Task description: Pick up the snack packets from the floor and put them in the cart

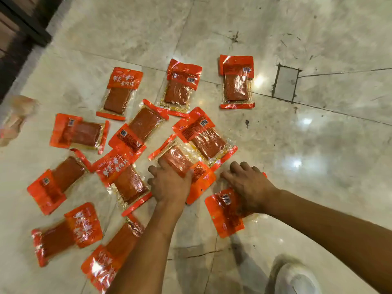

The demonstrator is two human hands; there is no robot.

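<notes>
In the head view we see our left hand (169,183) lying on a snack packet (184,166), fingers curled over its near edge, thumb against its side. Our right hand (248,185) presses down on another snack packet (224,213), fingers bent over its far end. We count thirteen red snack packets in all, scattered flat on the marble floor (318,145): eleven lie loose, mostly left of our hands, some overlapping. A white shoe (297,279) shows at the floor's near right.
</notes>
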